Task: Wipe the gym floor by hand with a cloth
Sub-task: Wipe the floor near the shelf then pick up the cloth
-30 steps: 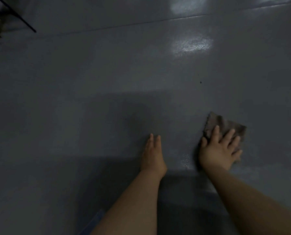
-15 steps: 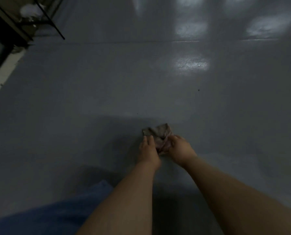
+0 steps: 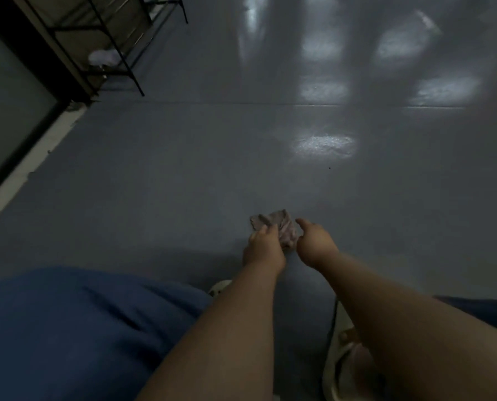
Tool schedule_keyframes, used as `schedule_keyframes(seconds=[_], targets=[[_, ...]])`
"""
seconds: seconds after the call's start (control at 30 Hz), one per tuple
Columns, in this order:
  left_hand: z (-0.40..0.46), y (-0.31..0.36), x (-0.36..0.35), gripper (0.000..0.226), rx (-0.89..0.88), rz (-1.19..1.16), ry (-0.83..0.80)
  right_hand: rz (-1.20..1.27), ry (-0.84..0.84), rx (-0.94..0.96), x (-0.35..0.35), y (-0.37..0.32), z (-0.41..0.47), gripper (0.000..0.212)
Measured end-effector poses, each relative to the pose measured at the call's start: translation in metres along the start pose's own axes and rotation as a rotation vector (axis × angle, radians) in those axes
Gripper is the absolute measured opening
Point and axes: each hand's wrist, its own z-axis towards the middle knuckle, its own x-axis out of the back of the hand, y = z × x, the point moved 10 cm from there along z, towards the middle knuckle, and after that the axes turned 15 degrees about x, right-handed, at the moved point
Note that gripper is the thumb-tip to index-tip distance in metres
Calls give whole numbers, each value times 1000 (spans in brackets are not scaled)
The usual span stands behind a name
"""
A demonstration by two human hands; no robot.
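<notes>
A small crumpled grey-brown cloth (image 3: pixel 276 225) is bunched between both my hands, low over the grey gym floor (image 3: pixel 183 175). My left hand (image 3: pixel 263 246) grips the cloth's left side with curled fingers. My right hand (image 3: pixel 313 244) holds its right side, with the thumb sticking up and the fingers tucked under, hidden from the camera. Whether the cloth touches the floor I cannot tell.
A black metal rack (image 3: pixel 117 44) stands at the far left by a wall and dark glass panel (image 3: pixel 7 111). My blue-clad knee (image 3: pixel 82 328) fills the lower left, and a pale sandal (image 3: pixel 342 366) sits under my right arm. A floor seam (image 3: pixel 270 104) runs across ahead.
One second ago my right hand pressed the cloth flat at the right and my left hand lay flat on the floor. Both hands have since gathered the cloth together, and the view has risen.
</notes>
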Motion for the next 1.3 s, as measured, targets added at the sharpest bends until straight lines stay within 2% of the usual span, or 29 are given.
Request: schedule_keyframes(seconds=[0.23,0.33,0.57,0.63,0.73,0.93,1.0,1.07,1.17,1.3], targets=[[38,18,-32,67,-14,42,-83,0,-38,-6,4,23,29,46],[63,22,-45,63,-27,109,-111,9,-55,-18,-5,37,53,47],[120,23,-115,67,-66,390,-124,111,94,-93,-33,89,110,39],[128,30,-122,63,-151,340,-19,116,111,-108,-43,100,124,39],[141,36,-147,63,-324,325,-28,120,161,-161,-57,114,140,40],[174,26,-135,63,-441,373,-39,59,276,-238,-67,111,160,47],[196,16,-116,60,-459,476,-11,47,310,-242,-68,103,164,53],[235,-8,-87,65,-338,516,-19,16,346,-198,-66,92,170,61],[289,-67,-30,69,-119,494,32,-57,310,-199,-74,80,178,55],[326,-157,29,73,258,314,113,-97,296,-153,-88,58,192,58]])
